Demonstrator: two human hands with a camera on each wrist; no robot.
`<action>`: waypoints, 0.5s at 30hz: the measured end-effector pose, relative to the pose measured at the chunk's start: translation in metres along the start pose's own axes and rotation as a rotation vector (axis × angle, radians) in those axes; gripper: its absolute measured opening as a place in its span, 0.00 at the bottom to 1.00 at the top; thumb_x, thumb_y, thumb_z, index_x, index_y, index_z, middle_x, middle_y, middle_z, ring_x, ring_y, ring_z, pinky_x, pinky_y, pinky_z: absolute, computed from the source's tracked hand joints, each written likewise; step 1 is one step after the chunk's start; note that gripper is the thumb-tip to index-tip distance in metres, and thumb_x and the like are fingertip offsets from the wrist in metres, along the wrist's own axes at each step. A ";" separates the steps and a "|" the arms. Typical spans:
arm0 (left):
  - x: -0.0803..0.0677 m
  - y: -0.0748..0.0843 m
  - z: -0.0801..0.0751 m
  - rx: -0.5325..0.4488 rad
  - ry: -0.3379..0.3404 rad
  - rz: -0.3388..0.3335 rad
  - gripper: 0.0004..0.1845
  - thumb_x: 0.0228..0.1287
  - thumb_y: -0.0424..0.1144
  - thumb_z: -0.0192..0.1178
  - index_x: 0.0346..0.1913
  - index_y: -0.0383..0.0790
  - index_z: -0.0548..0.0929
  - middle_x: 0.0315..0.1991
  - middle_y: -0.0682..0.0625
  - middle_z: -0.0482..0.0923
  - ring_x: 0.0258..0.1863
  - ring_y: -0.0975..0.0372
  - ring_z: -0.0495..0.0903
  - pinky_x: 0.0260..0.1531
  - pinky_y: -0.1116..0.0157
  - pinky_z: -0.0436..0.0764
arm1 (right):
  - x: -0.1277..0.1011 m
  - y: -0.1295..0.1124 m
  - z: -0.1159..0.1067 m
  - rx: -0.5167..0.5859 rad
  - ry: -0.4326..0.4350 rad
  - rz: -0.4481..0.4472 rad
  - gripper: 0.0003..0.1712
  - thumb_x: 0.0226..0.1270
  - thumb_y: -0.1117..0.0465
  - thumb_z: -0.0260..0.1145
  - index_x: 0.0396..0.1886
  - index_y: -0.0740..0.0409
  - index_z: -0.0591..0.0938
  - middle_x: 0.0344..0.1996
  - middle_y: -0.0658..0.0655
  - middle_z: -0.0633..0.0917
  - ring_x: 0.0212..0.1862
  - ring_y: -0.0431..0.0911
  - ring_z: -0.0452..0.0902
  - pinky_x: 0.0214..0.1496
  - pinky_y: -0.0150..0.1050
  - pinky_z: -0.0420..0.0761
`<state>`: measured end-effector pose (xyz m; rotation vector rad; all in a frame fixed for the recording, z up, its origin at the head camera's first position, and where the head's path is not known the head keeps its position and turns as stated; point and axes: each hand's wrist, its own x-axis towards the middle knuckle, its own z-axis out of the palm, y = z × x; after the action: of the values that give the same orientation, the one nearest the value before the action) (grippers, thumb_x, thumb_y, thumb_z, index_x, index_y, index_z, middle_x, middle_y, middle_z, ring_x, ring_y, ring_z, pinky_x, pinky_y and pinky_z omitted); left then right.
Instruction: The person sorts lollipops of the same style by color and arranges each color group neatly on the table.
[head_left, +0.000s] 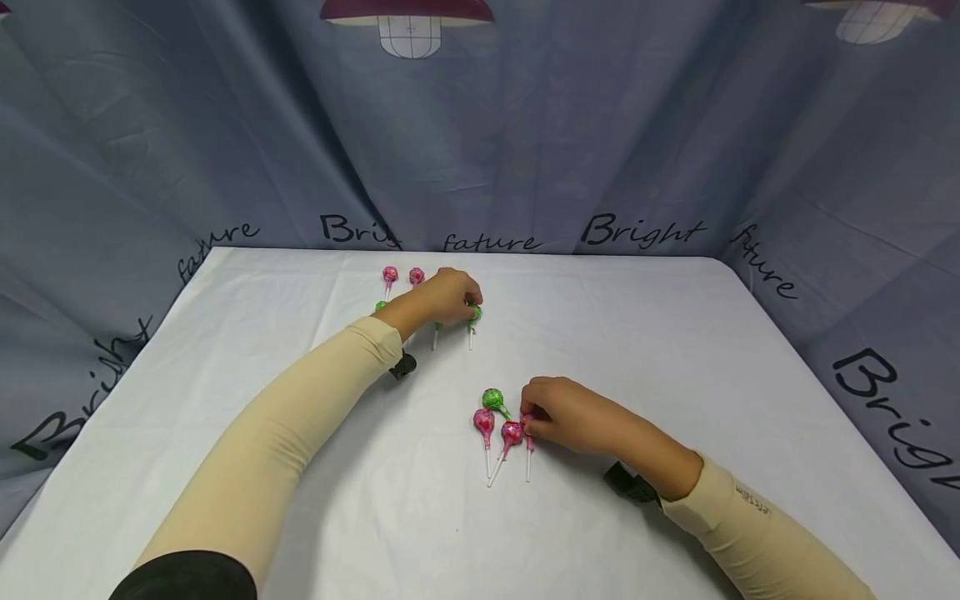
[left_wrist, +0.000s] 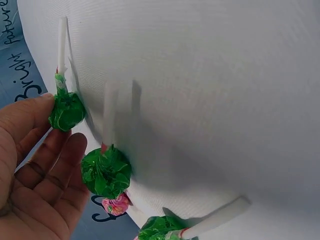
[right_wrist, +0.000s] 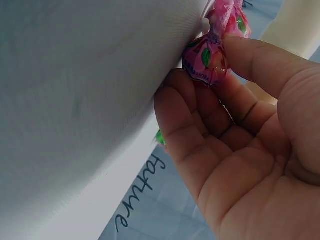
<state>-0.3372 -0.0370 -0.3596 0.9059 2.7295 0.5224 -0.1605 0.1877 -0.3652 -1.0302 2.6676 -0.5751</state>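
At the back of the table, my left hand pinches the wrapped head of a green lollipop between thumb and fingers, its white stick pointing toward me. Two more green lollipops lie beside it in the left wrist view, and pink lollipops form a row behind, partly hidden by the hand. Nearer to me, my right hand grips a pink lollipop by its head. Just left of it lie a green lollipop and two pink lollipops, close together.
A white cloth covers the table. Behind and at both sides hangs a grey-blue curtain with printed lettering and lamps. My left forearm crosses over the table's left half; a dark wrist camera sits under that wrist.
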 end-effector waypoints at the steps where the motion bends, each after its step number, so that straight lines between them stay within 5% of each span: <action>1: 0.000 0.000 0.000 0.000 0.000 0.003 0.11 0.66 0.36 0.65 0.49 0.38 0.87 0.45 0.48 0.84 0.48 0.58 0.78 0.56 0.61 0.72 | 0.000 0.000 0.000 0.001 0.000 -0.001 0.09 0.64 0.65 0.71 0.28 0.51 0.78 0.27 0.43 0.73 0.31 0.38 0.68 0.35 0.33 0.72; 15: 0.001 0.001 0.003 0.002 -0.009 -0.017 0.09 0.67 0.35 0.64 0.47 0.37 0.87 0.43 0.48 0.83 0.43 0.58 0.77 0.50 0.61 0.75 | -0.001 0.001 0.000 0.011 0.004 -0.011 0.09 0.64 0.65 0.70 0.29 0.51 0.78 0.27 0.43 0.73 0.31 0.37 0.68 0.34 0.33 0.73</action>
<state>-0.3363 -0.0353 -0.3623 0.8822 2.7280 0.5112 -0.1602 0.1887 -0.3660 -1.0419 2.6610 -0.5942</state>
